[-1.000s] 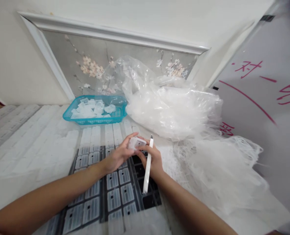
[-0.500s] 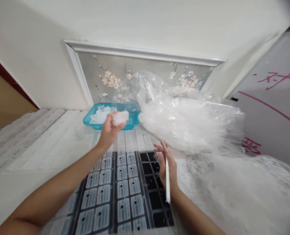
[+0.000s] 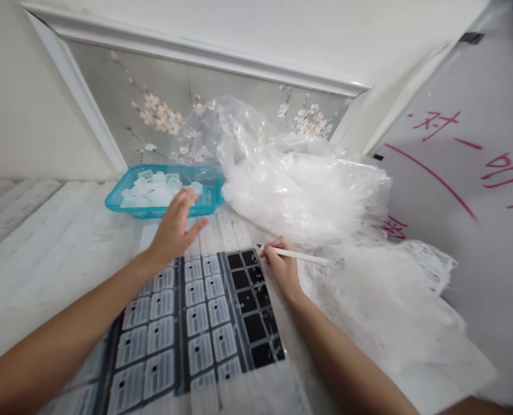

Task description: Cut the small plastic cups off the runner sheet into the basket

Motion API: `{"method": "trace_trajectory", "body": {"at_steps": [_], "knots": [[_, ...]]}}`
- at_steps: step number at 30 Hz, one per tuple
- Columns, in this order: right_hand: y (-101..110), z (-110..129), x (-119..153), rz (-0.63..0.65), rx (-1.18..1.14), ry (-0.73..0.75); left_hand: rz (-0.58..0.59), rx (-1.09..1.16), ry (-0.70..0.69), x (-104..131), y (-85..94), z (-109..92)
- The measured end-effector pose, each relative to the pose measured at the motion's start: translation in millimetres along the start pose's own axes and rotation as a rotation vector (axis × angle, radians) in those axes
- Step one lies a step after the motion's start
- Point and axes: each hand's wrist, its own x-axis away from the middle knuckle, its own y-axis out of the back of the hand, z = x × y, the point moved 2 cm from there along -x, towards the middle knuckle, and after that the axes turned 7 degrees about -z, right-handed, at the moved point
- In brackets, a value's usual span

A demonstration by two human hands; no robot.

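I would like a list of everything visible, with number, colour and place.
bag: 1, clear with white contents, centre back
basket: 1, blue, left of the bag
small plastic pieces: many, whitish, in the basket
strand heap: 1, white, right
gridded surface: 1, black, lower centre
striped pieces: many, translucent, on the gridded surface
pale rows: several, whitish, left
framed picture: 1, grey with blossoms, behind the bag
wall: off-white, background
board: 1, greyish with red writing, far right
pen-like tool: 1, white, centre right
left hand: 1, open, at the basket's front
right hand: 1, holding the pen-like tool
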Motion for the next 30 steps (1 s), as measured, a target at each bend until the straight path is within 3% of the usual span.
{"method": "trace_trajectory", "body": {"at_steps": [4, 7, 12, 15, 20, 22, 24, 27, 28, 30], "knots": [[-2, -4, -2, 0.044, 0.085, -0.005, 0.382, 0.370, -0.117, 21, -33.3, -36], [-5, -9, -3, 0.066, 0.128, 0.013, 0.507, 0.481, -0.152, 25, -55.5, -42], [-5, -12, -4, 0.085, 0.183, 0.019, 0.630, 0.170, -0.340, 7, -84.7, -41], [-4, -12, -5, 0.087, 0.188, 0.013, 0.634, 0.070, -0.377, 2, -96.7, -45], [-6, -15, -7, 0.133, 0.161, -0.033, 0.561, 0.135, -0.325, 10, -105.7, -49], [-8, -16, -8, 0.140, 0.174, -0.045, 0.496, 0.243, -0.198, 9, -104.5, -49], [-9, -15, -8, 0.135, 0.202, -0.053, 0.266, 0.424, 0.101, 0, -97.0, -41], [-9, -13, -7, 0.119, 0.258, -0.046, -0.258, 0.831, 0.591, -16, -75.9, -19], [-9, -12, -6, 0.109, 0.269, -0.034, -0.367, 0.958, 0.681, -21, -68.8, -12], [-8, -9, -3, 0.087, 0.254, 0.003, -0.394, 1.090, 0.731, -28, -56.6, -3]]}}
